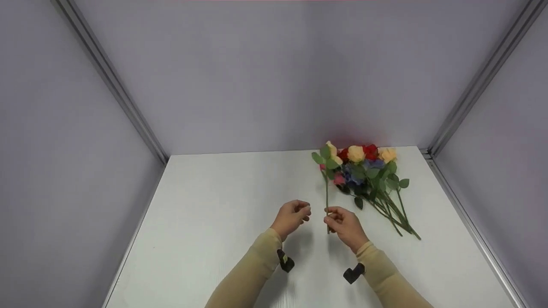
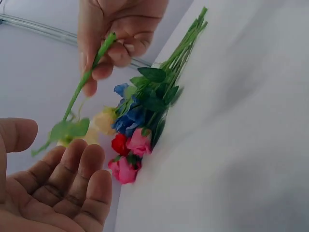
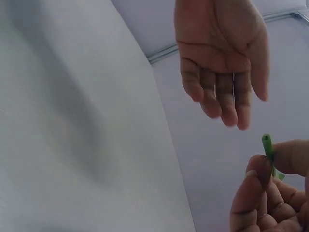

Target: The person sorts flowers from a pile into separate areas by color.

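My right hand pinches the green stem of a pale yellow artificial rose near its lower end, between thumb and fingertips. The rose points away from me, its bloom and leaves overlapping the edge of the flower pile in the head view. In the right wrist view the cut end of the stem sticks out past the thumb. My left hand hovers a little left of the stem, fingers relaxed and slightly bent, touching nothing. Its palm faces the rose in the left wrist view.
On the white table, at the back right, lies a pile of artificial flowers: yellow roses, red roses, pink ones and blue blooms. Their stems point toward the front right. Grey panels enclose the table.
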